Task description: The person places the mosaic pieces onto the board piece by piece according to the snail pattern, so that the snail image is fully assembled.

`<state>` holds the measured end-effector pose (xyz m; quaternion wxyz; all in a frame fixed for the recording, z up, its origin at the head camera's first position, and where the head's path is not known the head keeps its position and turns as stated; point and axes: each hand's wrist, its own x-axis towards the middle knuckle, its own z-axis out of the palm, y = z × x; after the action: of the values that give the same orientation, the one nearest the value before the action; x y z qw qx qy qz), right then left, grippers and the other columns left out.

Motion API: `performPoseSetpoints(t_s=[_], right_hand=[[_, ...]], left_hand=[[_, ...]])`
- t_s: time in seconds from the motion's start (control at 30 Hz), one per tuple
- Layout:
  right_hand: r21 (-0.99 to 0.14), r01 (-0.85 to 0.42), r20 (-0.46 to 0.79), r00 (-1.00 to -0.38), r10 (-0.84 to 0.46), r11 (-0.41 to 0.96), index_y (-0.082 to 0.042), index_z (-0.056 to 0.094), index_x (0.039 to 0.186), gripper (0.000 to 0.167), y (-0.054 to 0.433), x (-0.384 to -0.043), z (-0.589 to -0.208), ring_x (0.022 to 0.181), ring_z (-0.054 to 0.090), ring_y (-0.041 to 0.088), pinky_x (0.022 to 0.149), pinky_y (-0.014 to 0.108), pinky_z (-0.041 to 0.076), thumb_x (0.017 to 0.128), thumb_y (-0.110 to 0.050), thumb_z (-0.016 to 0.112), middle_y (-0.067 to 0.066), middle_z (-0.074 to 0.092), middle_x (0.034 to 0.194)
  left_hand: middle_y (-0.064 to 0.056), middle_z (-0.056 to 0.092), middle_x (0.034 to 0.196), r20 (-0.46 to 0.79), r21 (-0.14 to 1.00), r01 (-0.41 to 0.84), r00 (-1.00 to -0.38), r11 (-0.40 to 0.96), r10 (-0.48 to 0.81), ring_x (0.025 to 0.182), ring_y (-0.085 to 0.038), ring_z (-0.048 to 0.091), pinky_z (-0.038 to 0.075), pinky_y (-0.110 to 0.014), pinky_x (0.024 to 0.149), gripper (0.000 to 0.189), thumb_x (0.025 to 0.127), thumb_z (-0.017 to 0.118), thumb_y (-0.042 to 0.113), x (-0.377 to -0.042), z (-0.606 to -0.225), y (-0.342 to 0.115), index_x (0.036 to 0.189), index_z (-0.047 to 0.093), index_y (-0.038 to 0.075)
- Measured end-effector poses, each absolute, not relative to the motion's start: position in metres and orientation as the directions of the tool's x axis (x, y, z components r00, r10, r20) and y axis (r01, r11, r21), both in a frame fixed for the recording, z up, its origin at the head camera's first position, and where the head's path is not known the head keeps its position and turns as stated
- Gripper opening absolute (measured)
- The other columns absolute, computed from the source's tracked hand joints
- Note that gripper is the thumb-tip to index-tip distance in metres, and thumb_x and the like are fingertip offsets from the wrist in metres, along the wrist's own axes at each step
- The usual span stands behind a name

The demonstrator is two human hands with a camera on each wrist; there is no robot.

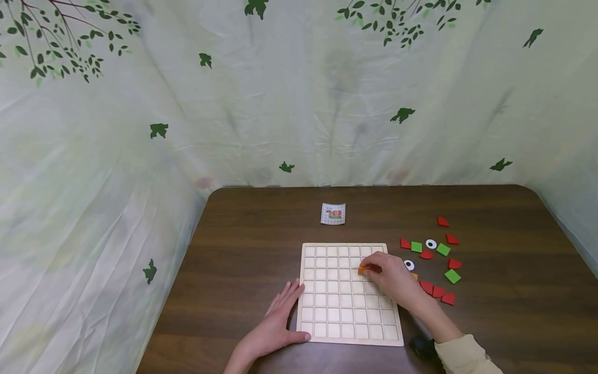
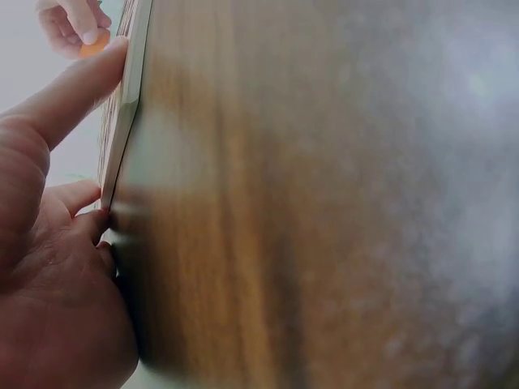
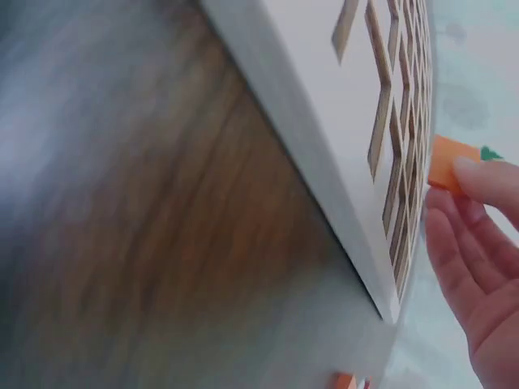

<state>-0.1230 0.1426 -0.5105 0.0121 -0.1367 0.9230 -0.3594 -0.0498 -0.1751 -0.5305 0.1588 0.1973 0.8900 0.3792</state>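
Note:
A pale wooden grid board (image 1: 347,300) lies flat on the table with its square cells bare. My right hand (image 1: 397,280) pinches a small orange tile (image 1: 362,270) between thumb and fingers, over the upper right cells. In the right wrist view the orange tile (image 3: 448,164) shows a flat face, held above the board (image 3: 324,105). My left hand (image 1: 273,330) rests against the board's left side, fingers stretched along the edge and thumb at the near left corner. The left wrist view shows the left thumb (image 2: 81,93) touching the board's rim (image 2: 130,101).
Right of the board lie several red rounded pieces (image 1: 438,292), green squares (image 1: 452,276) and white ring-shaped pieces (image 1: 431,244), with an orange piece (image 1: 415,277) partly behind my right hand. A small picture card (image 1: 333,214) lies beyond the board. A dark object (image 1: 422,346) sits by the right sleeve.

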Motion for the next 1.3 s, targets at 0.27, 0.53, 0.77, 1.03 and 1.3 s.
performPoseSetpoints(t_s=[0.27, 0.53, 0.77, 1.03, 1.3], right_hand=[[-0.692, -0.231, 0.037, -0.957, -0.286, 0.684, -0.02, 0.073, 0.092, 0.018, 0.132, -0.129, -0.515, 0.072, 0.054, 0.008, 0.068, 0.027, 0.051, 0.081, -0.008, 0.08, -0.012, 0.064, 0.083], [-0.693, -0.218, 0.01, -0.956, -0.294, 0.687, -0.019, 0.074, 0.092, 0.016, 0.131, -0.134, -0.516, 0.073, 0.055, 0.008, 0.067, 0.027, 0.051, 0.081, -0.01, 0.081, -0.011, 0.063, 0.083], [-0.669, -0.22, 0.001, -0.956, -0.294, 0.71, -0.017, 0.077, 0.094, 0.015, 0.131, -0.135, -0.513, 0.073, 0.054, 0.01, 0.067, 0.028, 0.05, 0.081, -0.011, 0.08, -0.009, 0.064, 0.086], [-0.63, -0.237, 0.003, -0.953, -0.303, 0.74, -0.019, 0.078, 0.095, 0.014, 0.13, -0.131, -0.517, 0.077, 0.053, 0.008, 0.07, 0.028, 0.049, 0.082, -0.013, 0.08, -0.01, 0.06, 0.089], [-0.658, -0.26, 0.014, -0.942, -0.334, 0.707, -0.015, 0.076, 0.099, 0.021, 0.14, -0.129, -0.516, 0.076, 0.052, 0.011, 0.067, 0.027, 0.048, 0.083, -0.001, 0.075, -0.007, 0.06, 0.087]], left_hand=[[0.002, 0.012, 0.164, -0.163, 0.729, 0.208, -0.873, 0.652, 0.461, 0.15, -0.022, 0.004, 0.008, -0.052, 0.116, 0.102, 0.076, 0.082, 0.038, -0.05, -0.531, -0.175, 0.157, 0.025, 0.015], [0.0, 0.013, 0.164, -0.147, 0.735, 0.216, -0.875, 0.643, 0.462, 0.15, -0.025, 0.005, 0.009, -0.056, 0.115, 0.101, 0.076, 0.082, 0.037, -0.049, -0.53, -0.175, 0.157, 0.026, 0.014], [-0.002, 0.015, 0.164, -0.14, 0.738, 0.221, -0.875, 0.638, 0.464, 0.15, -0.027, 0.006, 0.009, -0.059, 0.114, 0.1, 0.076, 0.082, 0.039, -0.05, -0.529, -0.174, 0.156, 0.027, 0.014], [-0.001, 0.014, 0.164, -0.145, 0.736, 0.216, -0.875, 0.641, 0.462, 0.15, -0.027, 0.006, 0.009, -0.059, 0.115, 0.1, 0.077, 0.082, 0.039, -0.051, -0.529, -0.174, 0.156, 0.027, 0.014], [-0.001, 0.013, 0.164, -0.146, 0.735, 0.216, -0.875, 0.643, 0.462, 0.15, -0.027, 0.006, 0.01, -0.058, 0.114, 0.101, 0.076, 0.082, 0.038, -0.051, -0.53, -0.173, 0.156, 0.026, 0.014]])
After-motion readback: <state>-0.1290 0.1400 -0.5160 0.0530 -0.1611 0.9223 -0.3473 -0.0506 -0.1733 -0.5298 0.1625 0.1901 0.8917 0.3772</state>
